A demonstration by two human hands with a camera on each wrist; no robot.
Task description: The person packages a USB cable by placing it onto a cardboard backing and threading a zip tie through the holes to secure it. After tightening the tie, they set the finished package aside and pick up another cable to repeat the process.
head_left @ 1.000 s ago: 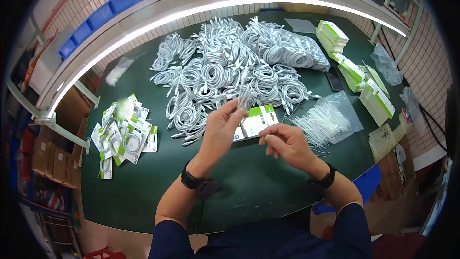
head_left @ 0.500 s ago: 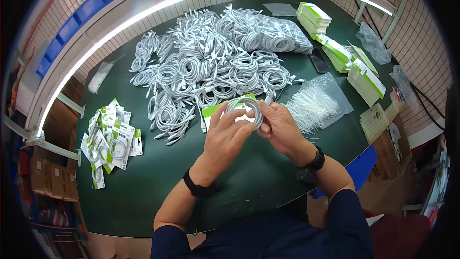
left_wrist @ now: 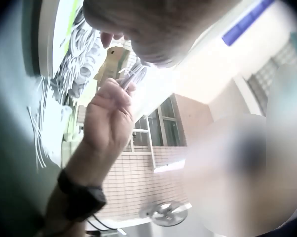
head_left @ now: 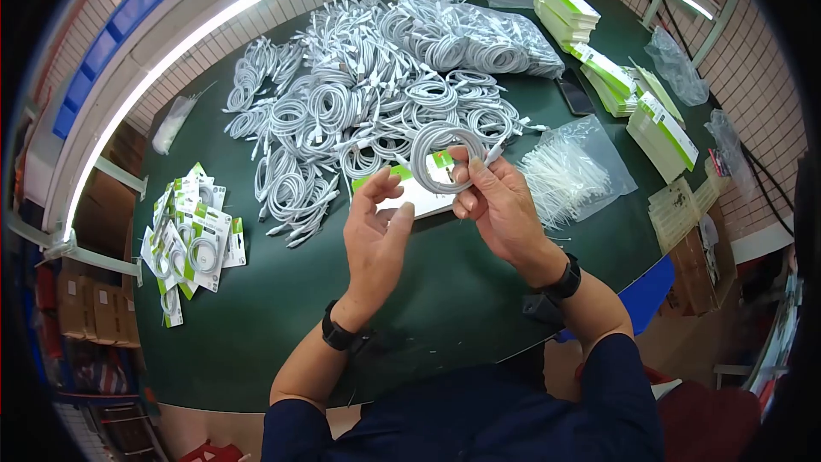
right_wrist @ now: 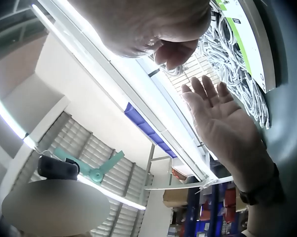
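Observation:
A coiled light-grey cable (head_left: 417, 173) is pinched between the thumb and fingers of my right hand (head_left: 506, 212). Its white plug (head_left: 493, 151) sticks up past the thumb. In the left wrist view the coil (left_wrist: 136, 74) rises above that same hand (left_wrist: 109, 121). My left hand (head_left: 375, 238) is apart from the coil, to its left, palm turned inward; the right wrist view shows this hand (right_wrist: 227, 121) with fingers extended and nothing in them. Behind both hands lies a white-and-green card pack (head_left: 428, 204) on the dark green table (head_left: 445, 291), partly covered by the coil and fingers.
A large heap of coiled cables (head_left: 329, 111) fills the table's middle and back. Carded cables (head_left: 192, 244) lie at the left. To the right are white cable ties (head_left: 564, 175) on a plastic bag, a phone (head_left: 575, 92) and stacks of green-white cards (head_left: 663, 137).
A second ago my left hand held a bundled cable upright. Then both hands held the coil; now the left has let go and drawn left, and the right alone holds it.

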